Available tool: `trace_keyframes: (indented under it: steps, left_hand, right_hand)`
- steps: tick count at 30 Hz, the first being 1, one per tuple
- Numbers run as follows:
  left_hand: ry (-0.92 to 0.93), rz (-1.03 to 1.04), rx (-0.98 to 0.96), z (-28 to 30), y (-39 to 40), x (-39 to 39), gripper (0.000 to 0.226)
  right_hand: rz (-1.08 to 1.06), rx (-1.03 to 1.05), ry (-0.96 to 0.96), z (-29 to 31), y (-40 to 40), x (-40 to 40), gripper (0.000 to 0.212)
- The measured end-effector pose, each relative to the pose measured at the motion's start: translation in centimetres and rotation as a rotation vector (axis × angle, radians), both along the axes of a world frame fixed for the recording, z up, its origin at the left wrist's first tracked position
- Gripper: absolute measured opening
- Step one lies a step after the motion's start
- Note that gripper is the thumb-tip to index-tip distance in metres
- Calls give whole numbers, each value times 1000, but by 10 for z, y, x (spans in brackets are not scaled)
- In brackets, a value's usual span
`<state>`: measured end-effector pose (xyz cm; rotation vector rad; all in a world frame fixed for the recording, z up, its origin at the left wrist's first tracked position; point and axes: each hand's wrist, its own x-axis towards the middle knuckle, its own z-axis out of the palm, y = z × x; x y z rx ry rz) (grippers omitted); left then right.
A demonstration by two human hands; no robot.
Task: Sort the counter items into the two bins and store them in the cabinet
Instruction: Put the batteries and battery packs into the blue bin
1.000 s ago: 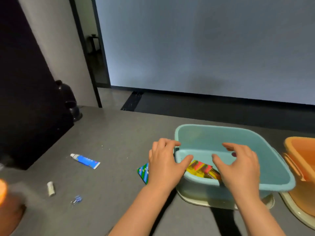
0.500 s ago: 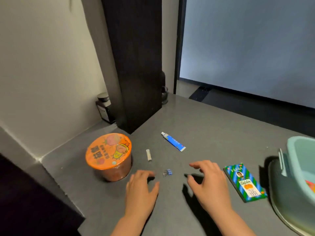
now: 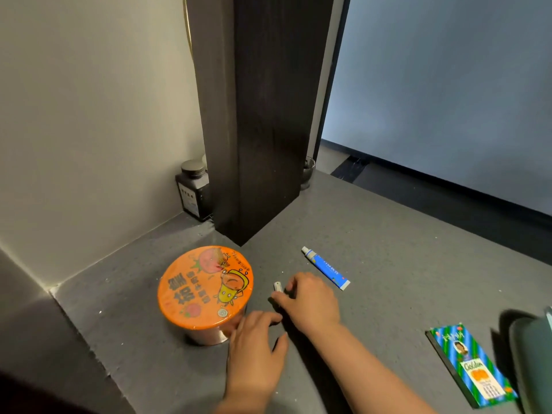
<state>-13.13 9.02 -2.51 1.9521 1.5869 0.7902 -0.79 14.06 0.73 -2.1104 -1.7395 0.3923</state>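
My right hand [image 3: 310, 300] lies on the grey counter [image 3: 388, 234] with thumb and fingers closed around a small white stick [image 3: 277, 286]; only the stick's top end shows. My left hand [image 3: 257, 351] hovers just below it, fingers apart and holding nothing, its fingertips beside the orange cup of instant noodles [image 3: 206, 286]. A blue and white tube [image 3: 325, 268] lies right of my right hand. A green striped card pack [image 3: 472, 366] lies at the lower right. The shadowed edge of the teal bin [image 3: 534, 354] shows at the right border.
A black pillar [image 3: 263, 115] stands on the counter behind the cup. A dark bottle [image 3: 194, 189] sits in the corner against the pale wall. A small glass [image 3: 307, 171] peeks out behind the pillar. The counter's far edge runs along the right.
The view has swung left, away from the teal bin. Both hands left the bin; the right hand moved up to the white stick and closed on it, the left hand moved beside the cup.
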Motion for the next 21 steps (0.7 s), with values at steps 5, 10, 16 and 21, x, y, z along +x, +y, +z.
trace_keyframes:
  steps: [5,10,16,21]
  left_hand:
    - [-14,12,45,0,23,16,45]
    - [185,-50,1,2,52,33,54]
    - [126,-97,-11,-3,44,36,42]
    - [19,-106,-15,8,22,41,40]
  right_hand:
    - [-75,56,-1,1,-15,24,23]
    - [-79,-41,6,-13,-66,39,38]
    - [-147,-31,120,-17,-85,43,17]
    - [-237,27,102,-2,-101,58,6]
